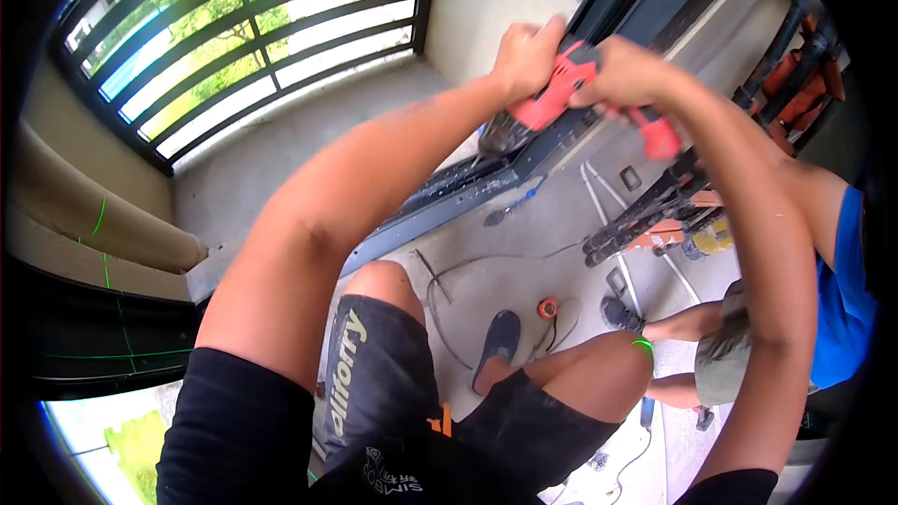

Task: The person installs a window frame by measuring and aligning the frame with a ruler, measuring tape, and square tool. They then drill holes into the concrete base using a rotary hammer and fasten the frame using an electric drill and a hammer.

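Two thin green lines of light (pixel 130 354) cross on a black surface (pixel 70 332) at far left, below a beige pipe (pixel 103 192). Next comes a dark slatted balcony railing (pixel 253 19), with green foliage visible between its bars. Farther right, low down, are the wearer's black shorts (pixel 374 365) and a dark slip-on shoe (pixel 500 332) on the floor. Above them, the left hand (pixel 526 61) is curled tight around the front part of a red power tool (pixel 547 108), which is held over a dark metal frame track (pixel 430 206); whether its head touches the track, I cannot tell. Below lies a round orange reel-like object (pixel 548 308). The right hand (pixel 625 73) wraps the tool's body farther back, fingers bent around it. At far right is a co-worker in a blue top (pixel 837 327) and grey-green shorts (pixel 730 346).
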Motion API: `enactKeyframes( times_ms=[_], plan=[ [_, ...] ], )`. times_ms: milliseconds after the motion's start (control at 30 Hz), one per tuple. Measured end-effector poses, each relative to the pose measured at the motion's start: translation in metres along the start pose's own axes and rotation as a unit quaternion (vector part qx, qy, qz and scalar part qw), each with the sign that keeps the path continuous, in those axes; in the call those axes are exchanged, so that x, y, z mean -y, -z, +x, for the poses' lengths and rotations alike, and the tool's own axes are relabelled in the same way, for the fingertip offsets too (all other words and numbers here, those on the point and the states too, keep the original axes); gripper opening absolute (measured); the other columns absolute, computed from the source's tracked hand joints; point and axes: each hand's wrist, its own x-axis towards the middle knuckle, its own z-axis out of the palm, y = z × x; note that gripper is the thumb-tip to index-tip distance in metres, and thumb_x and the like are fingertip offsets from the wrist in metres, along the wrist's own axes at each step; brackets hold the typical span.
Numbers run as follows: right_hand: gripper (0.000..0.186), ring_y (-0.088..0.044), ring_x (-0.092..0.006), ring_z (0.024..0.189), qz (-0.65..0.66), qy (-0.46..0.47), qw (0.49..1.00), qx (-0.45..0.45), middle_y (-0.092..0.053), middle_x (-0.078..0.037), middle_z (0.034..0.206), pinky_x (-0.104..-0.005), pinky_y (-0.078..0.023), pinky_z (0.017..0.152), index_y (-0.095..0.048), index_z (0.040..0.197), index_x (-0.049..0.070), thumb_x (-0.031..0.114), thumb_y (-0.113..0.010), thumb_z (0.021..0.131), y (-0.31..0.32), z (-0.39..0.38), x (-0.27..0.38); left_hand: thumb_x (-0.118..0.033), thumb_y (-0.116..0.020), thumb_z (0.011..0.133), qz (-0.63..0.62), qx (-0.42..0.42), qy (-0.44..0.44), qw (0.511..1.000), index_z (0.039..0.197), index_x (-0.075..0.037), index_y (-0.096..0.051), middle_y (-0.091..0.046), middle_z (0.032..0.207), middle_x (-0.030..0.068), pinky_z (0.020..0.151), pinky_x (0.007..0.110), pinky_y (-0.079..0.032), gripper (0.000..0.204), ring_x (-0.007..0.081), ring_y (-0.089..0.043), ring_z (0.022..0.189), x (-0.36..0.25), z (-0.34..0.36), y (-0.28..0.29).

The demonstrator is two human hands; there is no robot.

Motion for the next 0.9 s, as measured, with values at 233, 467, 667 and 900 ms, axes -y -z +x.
enactKeyframes(
  times_ms=[233,467,667,900],
  plan=[
    [0.028,-0.066,-0.0195,0.053,-0.010,0.002,0.999,0.031,-0.071,-0.012,0.069,-0.0387,-0.053,0.049,-0.071,0.080,-0.008,0.012,-0.089,0.088,-0.020,-0.003,0.001,-0.040,-0.051,0.104,0.024,0.003,0.021,0.999,0.086,0.002,-0.065,-0.069,0.079,0.0321,0.077,0.056,-0.053,0.047,0.0522,-0.068,0.078,-0.007,-0.013,0.002],
    [0.026,-0.062,-0.0199,0.048,0.050,0.067,0.996,0.020,-0.065,-0.010,0.063,-0.0382,-0.051,0.044,-0.069,0.074,-0.005,0.009,-0.086,0.089,0.019,-0.003,-0.015,-0.039,-0.053,0.103,0.064,0.001,0.026,0.998,0.092,0.003,-0.068,-0.071,0.085,0.0340,0.082,0.056,-0.055,0.046,0.0529,-0.070,0.085,-0.006,0.015,-0.005],
    [0.024,-0.066,-0.0205,0.052,0.015,0.013,1.000,0.019,-0.072,-0.011,0.070,-0.0409,-0.054,0.047,-0.073,0.081,-0.005,0.013,-0.086,0.090,-0.015,0.009,-0.021,-0.043,-0.052,0.103,0.006,0.028,0.086,0.996,0.094,-0.001,-0.075,-0.072,0.090,0.0358,0.086,0.055,-0.055,0.049,0.0504,-0.073,0.090,0.002,-0.006,-0.006],
    [0.022,-0.064,-0.0172,0.050,-0.095,0.038,0.994,-0.035,-0.072,-0.009,0.070,-0.0352,-0.056,0.049,-0.074,0.089,-0.005,0.014,-0.085,0.090,0.090,-0.040,0.027,-0.045,-0.051,0.102,0.147,-0.060,-0.071,0.985,0.101,-0.010,-0.077,-0.075,0.103,0.0336,0.090,0.055,-0.056,0.044,0.0535,-0.072,0.092,-0.073,0.063,-0.001]
  ],
)
